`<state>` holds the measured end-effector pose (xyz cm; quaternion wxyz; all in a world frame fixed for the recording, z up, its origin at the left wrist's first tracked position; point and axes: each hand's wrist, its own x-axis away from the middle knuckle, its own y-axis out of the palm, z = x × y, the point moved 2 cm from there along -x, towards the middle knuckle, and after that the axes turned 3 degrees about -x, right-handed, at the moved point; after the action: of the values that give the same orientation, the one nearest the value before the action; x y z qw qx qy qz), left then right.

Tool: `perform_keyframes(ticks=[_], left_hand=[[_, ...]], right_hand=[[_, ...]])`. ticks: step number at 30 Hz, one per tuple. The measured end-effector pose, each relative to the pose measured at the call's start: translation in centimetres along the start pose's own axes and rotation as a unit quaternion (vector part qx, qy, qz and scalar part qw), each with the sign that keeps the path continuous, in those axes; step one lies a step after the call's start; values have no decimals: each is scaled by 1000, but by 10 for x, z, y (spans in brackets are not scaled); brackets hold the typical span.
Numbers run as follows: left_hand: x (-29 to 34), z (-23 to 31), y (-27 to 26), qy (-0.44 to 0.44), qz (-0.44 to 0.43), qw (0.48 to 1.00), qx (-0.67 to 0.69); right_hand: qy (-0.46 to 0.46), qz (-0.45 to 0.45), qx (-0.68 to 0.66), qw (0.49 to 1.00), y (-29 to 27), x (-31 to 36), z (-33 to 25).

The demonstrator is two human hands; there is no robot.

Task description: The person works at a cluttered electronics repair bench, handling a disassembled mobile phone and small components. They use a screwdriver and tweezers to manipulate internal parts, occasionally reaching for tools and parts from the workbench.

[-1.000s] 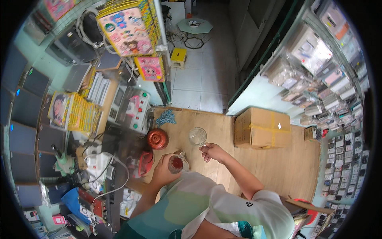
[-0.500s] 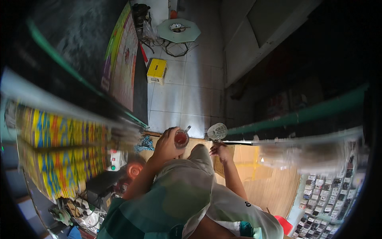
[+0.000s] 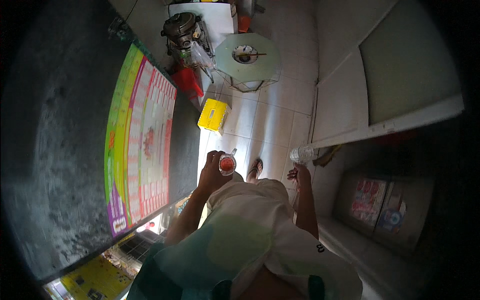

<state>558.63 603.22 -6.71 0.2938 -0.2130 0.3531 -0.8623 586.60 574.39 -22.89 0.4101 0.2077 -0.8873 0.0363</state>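
Observation:
My left hand [image 3: 212, 169] is wrapped round a glass mug [image 3: 227, 164] of red drink, its handle pointing away from my palm. On the right, my right hand [image 3: 300, 175] holds a clear patterned glass mug [image 3: 301, 154], which is tipped on its side beyond my fingers. Whether that mug has a handle inside my grip is hard to make out. Both mugs are in front of my body, with the tiled floor [image 3: 272, 120] below them.
Ahead stands a pale green octagonal table [image 3: 227, 50] with a bowl [image 3: 240, 54] and chopsticks on it. A yellow step stool [image 3: 214, 115] and a red dustpan-like thing [image 3: 187, 82] are nearby. A doorway wall bears a colourful poster [image 3: 147, 145]; a white cabinet [image 3: 345, 105] lines the right.
I have moved forward past the threshold, so the table and stool look nearer. The shelves of goods and the cardboard have left view. Both hands keep their mugs; the right one has swung outward.

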Motion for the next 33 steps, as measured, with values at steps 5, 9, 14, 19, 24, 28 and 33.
perform_keyframes(ticks=[5, 9, 14, 19, 24, 28, 33], left_hand=[[-168, 9, 16, 38, -1, 999, -9], [-312, -7, 64, 61, 16, 998, -25], [-459, -18, 126, 13, -50, 998, -32], [-569, -27, 179, 50, 23, 997, -63], [-650, -33, 236, -75, 12, 996, -41], [-702, -21, 274, -197, 5, 980, 16], [-744, -8, 314, -291, 58, 954, 48]], right_hand=[[-29, -11, 59, 998, 39, -137, -140], [-50, -32, 156, 986, 67, -266, -235], [-68, -30, 259, 963, 87, -414, -311], [18, -46, 311, 949, 145, -523, -388], [28, -98, 401, 910, 200, -651, -442], [27, -168, 460, 872, 224, -740, -462], [25, -251, 521, 815, 273, -786, -475]])
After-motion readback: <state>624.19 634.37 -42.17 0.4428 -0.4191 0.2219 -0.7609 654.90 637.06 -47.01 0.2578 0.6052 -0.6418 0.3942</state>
